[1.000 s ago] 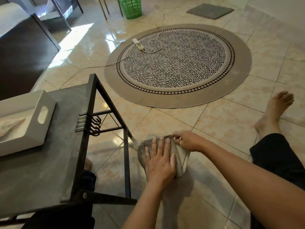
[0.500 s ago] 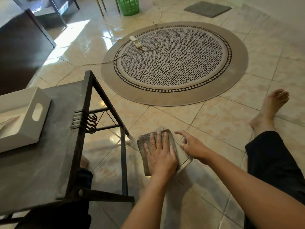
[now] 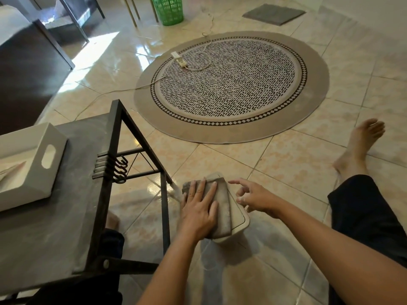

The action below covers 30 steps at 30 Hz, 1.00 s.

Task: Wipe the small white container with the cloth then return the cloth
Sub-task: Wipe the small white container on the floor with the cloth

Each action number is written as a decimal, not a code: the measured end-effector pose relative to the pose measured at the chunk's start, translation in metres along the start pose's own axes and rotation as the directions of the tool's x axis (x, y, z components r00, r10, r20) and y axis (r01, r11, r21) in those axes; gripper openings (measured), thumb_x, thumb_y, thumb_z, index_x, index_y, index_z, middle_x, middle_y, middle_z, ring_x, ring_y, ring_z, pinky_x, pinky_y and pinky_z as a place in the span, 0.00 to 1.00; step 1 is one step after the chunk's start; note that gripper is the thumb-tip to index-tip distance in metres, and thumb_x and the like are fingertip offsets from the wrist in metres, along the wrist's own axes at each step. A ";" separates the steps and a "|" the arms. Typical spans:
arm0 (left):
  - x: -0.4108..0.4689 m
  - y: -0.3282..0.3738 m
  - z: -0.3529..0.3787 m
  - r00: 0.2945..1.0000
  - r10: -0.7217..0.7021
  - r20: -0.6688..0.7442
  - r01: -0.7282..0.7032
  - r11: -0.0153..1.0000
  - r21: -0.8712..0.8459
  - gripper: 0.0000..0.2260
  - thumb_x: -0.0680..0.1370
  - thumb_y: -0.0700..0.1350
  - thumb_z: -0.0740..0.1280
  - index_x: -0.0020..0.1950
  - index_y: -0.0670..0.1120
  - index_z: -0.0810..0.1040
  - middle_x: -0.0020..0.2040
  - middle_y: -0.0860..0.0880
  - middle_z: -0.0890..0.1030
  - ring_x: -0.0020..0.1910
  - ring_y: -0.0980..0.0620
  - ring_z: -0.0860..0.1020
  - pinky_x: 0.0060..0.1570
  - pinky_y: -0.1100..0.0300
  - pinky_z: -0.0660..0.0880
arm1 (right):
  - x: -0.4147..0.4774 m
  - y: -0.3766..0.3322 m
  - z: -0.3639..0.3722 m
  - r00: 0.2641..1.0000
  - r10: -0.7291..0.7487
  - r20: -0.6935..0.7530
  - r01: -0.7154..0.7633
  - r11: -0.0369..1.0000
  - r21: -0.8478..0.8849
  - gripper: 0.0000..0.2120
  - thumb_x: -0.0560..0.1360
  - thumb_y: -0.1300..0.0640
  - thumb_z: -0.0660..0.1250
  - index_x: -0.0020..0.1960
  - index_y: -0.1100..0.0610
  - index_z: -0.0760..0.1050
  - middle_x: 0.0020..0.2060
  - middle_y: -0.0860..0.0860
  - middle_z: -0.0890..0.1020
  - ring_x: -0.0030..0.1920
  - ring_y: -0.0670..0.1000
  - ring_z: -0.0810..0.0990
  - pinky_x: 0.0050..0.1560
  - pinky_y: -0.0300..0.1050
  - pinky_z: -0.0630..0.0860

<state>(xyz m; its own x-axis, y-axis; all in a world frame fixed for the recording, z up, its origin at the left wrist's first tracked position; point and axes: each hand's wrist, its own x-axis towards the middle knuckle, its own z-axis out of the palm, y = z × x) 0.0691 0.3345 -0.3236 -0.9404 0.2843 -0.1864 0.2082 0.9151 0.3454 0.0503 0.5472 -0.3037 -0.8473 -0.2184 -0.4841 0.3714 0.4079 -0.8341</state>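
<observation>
container (image 3: 239, 219): on floor, just right of table (image 3: 66, 216) leg
cloth (image 3: 222, 208): on container
left hand (image 3: 199, 208): flat on cloth
right hand (image 3: 255, 198): over container's right edge
tray (image 3: 28, 164): on table
rug (image 3: 231, 86): behind container

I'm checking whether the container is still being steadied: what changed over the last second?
The right hand let go of the small white container and now hovers beside it, fingers spread. The left hand stays flat on the cloth, pressing it on the lid. The white tray is unmoved.
</observation>
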 end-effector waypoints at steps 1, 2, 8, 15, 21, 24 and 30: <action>-0.002 0.000 0.003 1.000 0.007 -0.008 -0.007 1.000 0.014 0.26 0.82 0.61 0.46 0.77 0.65 0.38 0.79 0.56 0.34 0.76 0.54 0.30 0.76 0.44 0.39 | 0.002 -0.001 -0.001 1.000 -0.001 0.014 0.001 1.000 0.023 0.29 0.75 0.69 0.64 0.73 0.48 0.68 0.44 0.55 0.74 0.40 0.50 0.75 0.39 0.42 0.78; -0.004 0.002 0.005 1.000 0.012 -0.016 -0.012 1.000 0.029 0.26 0.82 0.61 0.45 0.77 0.65 0.38 0.79 0.56 0.34 0.76 0.54 0.30 0.76 0.45 0.37 | 0.003 -0.001 -0.002 1.000 -0.001 0.017 0.000 0.999 0.035 0.30 0.75 0.70 0.64 0.73 0.49 0.69 0.44 0.55 0.74 0.40 0.50 0.75 0.37 0.42 0.78; 0.000 0.036 0.019 0.994 -0.058 -0.096 0.066 0.994 0.090 0.27 0.80 0.61 0.44 0.79 0.63 0.41 0.80 0.52 0.36 0.77 0.49 0.31 0.74 0.42 0.33 | 0.005 0.005 0.000 1.000 0.013 -0.007 -0.012 0.998 0.058 0.29 0.75 0.70 0.62 0.73 0.50 0.69 0.41 0.55 0.75 0.36 0.51 0.75 0.35 0.43 0.77; 0.011 0.058 0.014 0.984 -0.160 -0.072 0.166 0.982 0.086 0.27 0.81 0.59 0.43 0.78 0.60 0.35 0.79 0.50 0.33 0.77 0.46 0.31 0.72 0.41 0.28 | -0.003 0.002 0.005 0.999 0.039 -0.009 -0.038 0.999 0.021 0.32 0.73 0.68 0.62 0.74 0.46 0.65 0.41 0.55 0.76 0.37 0.52 0.74 0.30 0.41 0.73; 0.031 0.057 0.006 0.986 -0.164 -0.044 0.167 0.982 0.085 0.27 0.81 0.58 0.43 0.79 0.59 0.37 0.81 0.49 0.37 0.77 0.46 0.32 0.72 0.41 0.29 | -0.007 -0.002 0.006 1.000 0.024 0.012 -0.025 0.999 0.030 0.33 0.69 0.66 0.63 0.72 0.47 0.67 0.41 0.57 0.76 0.40 0.56 0.77 0.42 0.56 0.81; 0.037 0.047 0.002 0.977 -0.206 -0.062 0.210 0.975 0.073 0.27 0.81 0.58 0.44 0.79 0.59 0.38 0.81 0.50 0.39 0.78 0.46 0.34 0.74 0.40 0.32 | -0.004 0.000 0.010 1.000 0.012 -0.019 -0.012 0.999 0.031 0.33 0.73 0.71 0.63 0.74 0.47 0.66 0.42 0.57 0.76 0.37 0.54 0.77 0.38 0.50 0.80; -0.001 0.034 0.015 0.962 -0.241 -0.127 0.242 0.970 -0.005 0.28 0.82 0.58 0.45 0.79 0.57 0.38 0.81 0.48 0.38 0.77 0.47 0.32 0.76 0.42 0.36 | -0.005 0.004 0.013 0.998 0.018 -0.066 -0.014 0.998 0.064 0.33 0.75 0.71 0.65 0.75 0.49 0.65 0.42 0.55 0.76 0.35 0.51 0.77 0.38 0.46 0.82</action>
<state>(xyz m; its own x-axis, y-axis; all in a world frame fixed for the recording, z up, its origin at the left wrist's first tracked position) 0.0811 0.3698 -0.3258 -0.9891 0.0170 -0.1459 -0.0270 0.9553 0.2943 0.0609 0.5385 -0.3084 -0.8638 -0.1521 -0.4804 0.4065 0.3530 -0.8427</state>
